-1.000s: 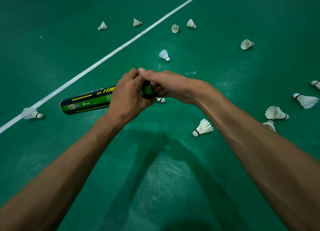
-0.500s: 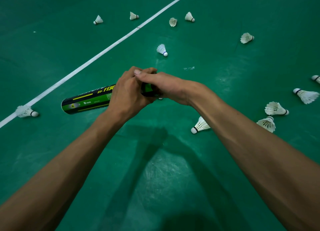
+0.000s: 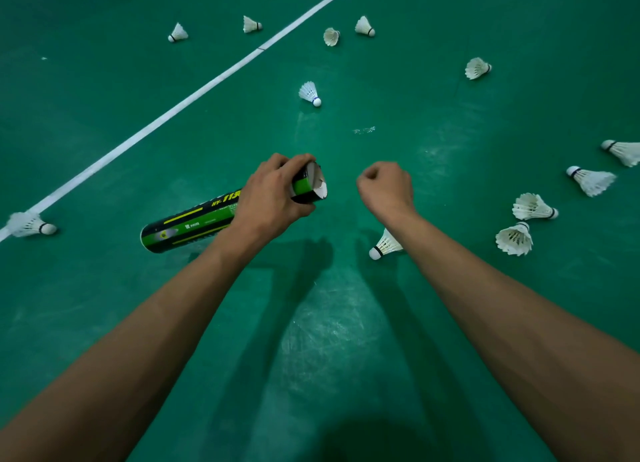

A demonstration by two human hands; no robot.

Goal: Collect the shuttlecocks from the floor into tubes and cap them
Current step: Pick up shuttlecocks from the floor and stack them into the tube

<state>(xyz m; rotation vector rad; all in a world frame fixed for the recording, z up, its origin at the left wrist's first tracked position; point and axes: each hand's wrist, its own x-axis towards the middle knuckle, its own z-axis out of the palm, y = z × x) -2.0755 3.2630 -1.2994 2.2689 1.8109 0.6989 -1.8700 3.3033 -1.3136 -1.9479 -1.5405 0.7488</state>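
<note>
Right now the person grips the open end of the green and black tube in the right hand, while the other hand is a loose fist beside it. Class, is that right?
Not quite. The head view shows the left hand gripping the tube near its open end; the right hand is the loose fist beside it, apart from the tube.

Green floor [image 3: 104,97] — shuttlecocks [image 3: 533,207] scattered, white line [image 3: 194,97].

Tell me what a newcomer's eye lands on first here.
At centre, the left hand grips a black-and-green cardboard shuttlecock tube near its open mouth, with the curled right hand apart beside it. White feather shuttlecocks lie scattered over the green court floor, the nearest under the right wrist.
</note>
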